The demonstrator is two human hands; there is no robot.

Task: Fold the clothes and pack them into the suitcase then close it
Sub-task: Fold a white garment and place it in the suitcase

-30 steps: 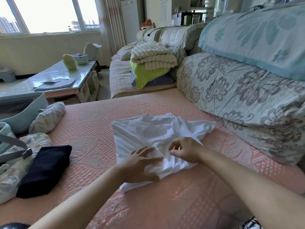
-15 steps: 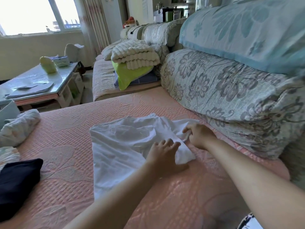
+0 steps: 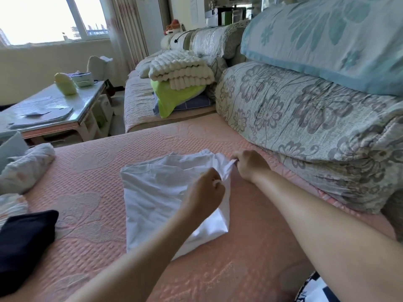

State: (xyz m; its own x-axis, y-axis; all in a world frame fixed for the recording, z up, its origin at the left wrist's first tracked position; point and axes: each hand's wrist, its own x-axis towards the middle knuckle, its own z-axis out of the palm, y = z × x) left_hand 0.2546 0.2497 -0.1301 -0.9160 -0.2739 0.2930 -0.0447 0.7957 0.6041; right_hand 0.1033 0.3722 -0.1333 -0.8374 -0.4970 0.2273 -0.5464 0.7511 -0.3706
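Left hand (image 3: 205, 188) and right hand (image 3: 250, 165) pinch shirt (image 3: 157, 192) right edge | thin, limp, probably slippery | grip hem corners

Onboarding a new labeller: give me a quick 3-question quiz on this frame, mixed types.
1. True or false: the left hand and the right hand both pinch the white shirt along its right edge.
2. The folded black garment lies: A) left of the shirt, apart from it; B) on top of it; C) right of it.
3. Fill in: the shirt lies on a ___ quilted cover.

Key: 1 true; 2 A; 3 pink.
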